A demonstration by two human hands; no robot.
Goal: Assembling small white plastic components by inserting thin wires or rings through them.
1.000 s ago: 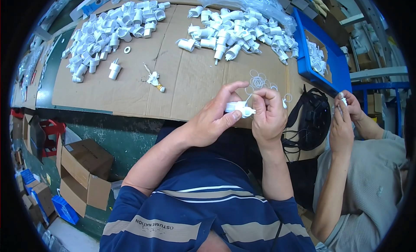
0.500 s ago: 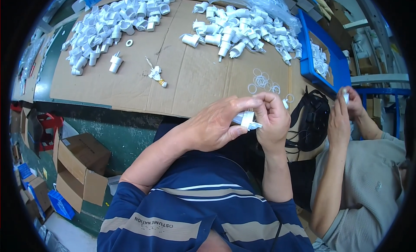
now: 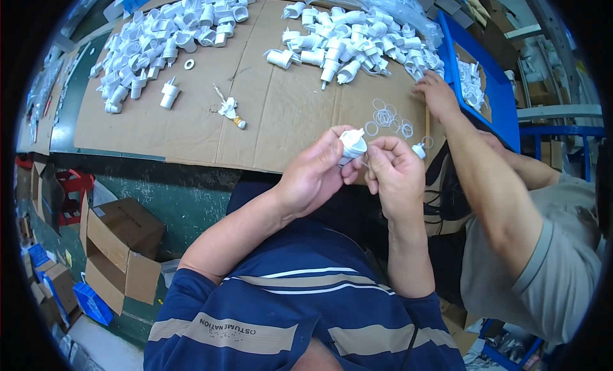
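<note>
The left hand [image 3: 317,173] grips a small white plastic cap-shaped fitting [image 3: 352,144] between thumb and fingers, holding it just above the near edge of the flat brown cardboard sheet [image 3: 281,109] that covers the surface. The right hand [image 3: 394,173] is closed with its fingertips pinched together directly beside the fitting; what they pinch is too small to tell. On the cardboard ahead of the hands lies a loose cluster of thin clear rings [image 3: 386,117]. Farther back, a heap of white plastic nozzle parts [image 3: 348,42] lies at centre right, and a second heap of white plastic caps [image 3: 163,39] lies at far left. Between the heaps, a single white cap [image 3: 169,94] stands alone, and a small white assembled piece with a yellow tip [image 3: 229,108] lies near it. A blue plastic tray [image 3: 498,99] sits at the right edge. A co-worker's hand [image 3: 437,93] rests on the cardboard beside the nozzle heap. An open brown carton [image 3: 118,249] stands on the floor at lower left.
</note>
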